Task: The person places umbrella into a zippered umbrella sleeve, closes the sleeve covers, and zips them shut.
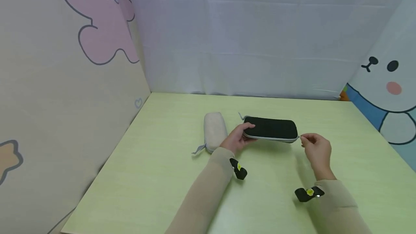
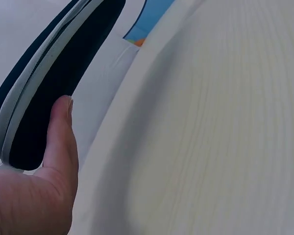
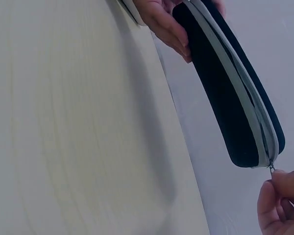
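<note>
A black zippered case (image 1: 271, 128) with a grey zipper band is held above the table, its long side toward me. My left hand (image 1: 238, 138) grips its left end, thumb on top and fingers beneath. At the opposite end, my right hand (image 1: 316, 152) pinches the small zipper pull (image 3: 272, 170) between thumb and forefinger. In the right wrist view, a narrow gap shows between the zipper's two edges along the side. A light grey case (image 1: 215, 131) with a blue-grey strap lies on the table just left of my left hand.
The pale green table (image 1: 146, 190) spreads under both arms. A white curtain (image 1: 260, 39) hangs behind its far edge. Walls with cartoon pictures stand on the left (image 1: 104, 21) and the right (image 1: 393, 82).
</note>
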Demonstrator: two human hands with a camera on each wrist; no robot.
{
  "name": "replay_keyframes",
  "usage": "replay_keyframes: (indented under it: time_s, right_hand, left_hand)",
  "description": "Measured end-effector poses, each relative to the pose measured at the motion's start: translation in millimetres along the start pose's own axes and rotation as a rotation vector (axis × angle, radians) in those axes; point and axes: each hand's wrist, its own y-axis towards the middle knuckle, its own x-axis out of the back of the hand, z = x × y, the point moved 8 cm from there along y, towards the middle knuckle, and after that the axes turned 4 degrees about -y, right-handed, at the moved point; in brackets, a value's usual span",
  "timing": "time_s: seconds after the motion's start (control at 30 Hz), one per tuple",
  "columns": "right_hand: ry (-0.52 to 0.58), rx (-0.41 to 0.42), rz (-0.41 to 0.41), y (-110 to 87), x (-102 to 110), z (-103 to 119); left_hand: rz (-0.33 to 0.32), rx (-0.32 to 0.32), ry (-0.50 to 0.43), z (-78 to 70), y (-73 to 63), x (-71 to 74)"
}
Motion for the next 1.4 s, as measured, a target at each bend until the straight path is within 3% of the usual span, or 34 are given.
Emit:
replay_keyframes:
  time_s: [0.17,0.23,0.47,0.7,0.87,1.4]
  right_hand:
    - [-0.015,-0.019,0.021,25.2,-23,-50]
    - [0.003,-0.018,0.036,27.7,-28,-56]
    - [0.092,-0.081,0.098,7.4,-19,-26]
    - [0.029,-0.040,0.076,19.2,-30,-49]
    - [0.021,-0.060,0.048,24.3,-39,-64]
    - [0.038,-0.057,0.014,18.3,-43,-57]
  left_hand:
    - [-0.055,-0.051,0.014,-2.7,-0.9,2.6]
    - [-0.087,-0.066,-0.001,-2.9,-1.8,3.9]
    - [-0.169,-0.107,-0.023,-3.0,-3.3,7.6]
    - [-0.209,-0.118,-0.044,-2.9,-2.9,8.1]
    - [-0.247,-0.139,-0.067,-2.5,-5.3,8.9]
    - [-0.284,-0.148,-0.121,-0.1,-8.6,7.9]
